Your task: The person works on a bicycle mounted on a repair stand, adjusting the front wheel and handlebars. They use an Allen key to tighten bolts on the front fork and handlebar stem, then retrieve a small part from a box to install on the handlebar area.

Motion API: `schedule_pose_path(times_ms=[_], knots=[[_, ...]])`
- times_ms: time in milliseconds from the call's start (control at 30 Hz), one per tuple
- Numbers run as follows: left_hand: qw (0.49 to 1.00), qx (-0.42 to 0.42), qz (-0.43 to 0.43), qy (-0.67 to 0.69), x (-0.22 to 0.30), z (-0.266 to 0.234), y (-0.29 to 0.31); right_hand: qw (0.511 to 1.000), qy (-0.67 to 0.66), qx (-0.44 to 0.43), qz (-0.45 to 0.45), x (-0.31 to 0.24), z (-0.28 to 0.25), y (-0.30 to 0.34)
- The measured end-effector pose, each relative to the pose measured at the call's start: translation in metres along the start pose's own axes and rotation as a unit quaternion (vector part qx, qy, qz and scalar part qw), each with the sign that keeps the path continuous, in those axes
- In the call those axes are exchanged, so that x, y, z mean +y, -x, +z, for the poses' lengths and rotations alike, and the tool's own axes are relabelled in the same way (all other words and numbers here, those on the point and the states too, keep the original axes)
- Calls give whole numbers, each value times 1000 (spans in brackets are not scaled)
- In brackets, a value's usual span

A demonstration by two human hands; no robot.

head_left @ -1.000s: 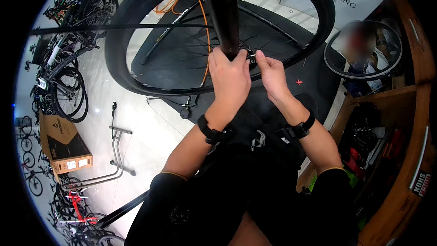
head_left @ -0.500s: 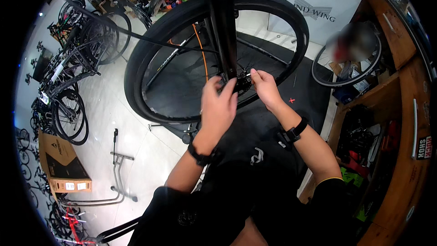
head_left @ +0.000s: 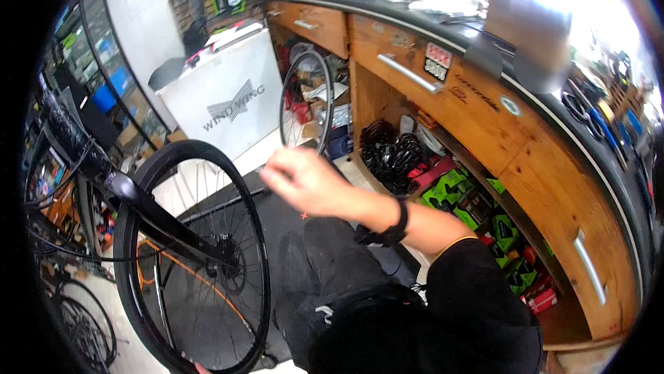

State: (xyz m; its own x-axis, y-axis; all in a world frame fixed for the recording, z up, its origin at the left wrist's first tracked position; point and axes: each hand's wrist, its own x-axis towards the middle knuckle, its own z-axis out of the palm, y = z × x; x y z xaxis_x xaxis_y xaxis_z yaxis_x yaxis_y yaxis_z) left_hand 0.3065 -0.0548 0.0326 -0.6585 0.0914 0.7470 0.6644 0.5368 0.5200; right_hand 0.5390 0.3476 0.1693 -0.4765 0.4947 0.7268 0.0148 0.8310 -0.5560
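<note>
A bicycle's front wheel (head_left: 125,256) with a black tyre stands at lower left. The black fork (head_left: 155,213) slants down to the hub, where a disc brake rotor (head_left: 234,278) shows. My right hand (head_left: 299,175) is raised to the right of the wheel, apart from it. Its fingers are curled in, slightly blurred, and whatever may be in them is hidden. Of my left hand (head_left: 201,369) only a sliver of skin appears at the lower edge, against the bottom of the tyre; its fingers are mostly out of sight.
A wooden workbench (head_left: 512,132) curves along the right, with drawers and a shelf of green and red boxes (head_left: 508,236). Hand tools (head_left: 602,122) lie on its top. A white box (head_left: 225,101) and a loose wheel (head_left: 330,94) stand at the back. A black mat (head_left: 277,229) covers the floor.
The view has turned right toward the workbench. My right hand has left the hub and lifted away. My left hand has come off the fork end and dropped to the lower edge.
</note>
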Motion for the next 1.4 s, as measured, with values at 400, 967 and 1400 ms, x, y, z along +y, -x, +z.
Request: schedule_pose_path(times_ms=[400, 967, 1400], knots=[[993, -89, 78, 23, -58, -34, 5, 731, 584, 342, -93, -124, -196, -6], [980, -154, 67, 106, -37, -27, -33, 653, 685, 157, 282, -103, -313, 7], [985, -148, 51, 69, -34, -16, -34, 548, 822, 131, 84, -91, -282, 38]])
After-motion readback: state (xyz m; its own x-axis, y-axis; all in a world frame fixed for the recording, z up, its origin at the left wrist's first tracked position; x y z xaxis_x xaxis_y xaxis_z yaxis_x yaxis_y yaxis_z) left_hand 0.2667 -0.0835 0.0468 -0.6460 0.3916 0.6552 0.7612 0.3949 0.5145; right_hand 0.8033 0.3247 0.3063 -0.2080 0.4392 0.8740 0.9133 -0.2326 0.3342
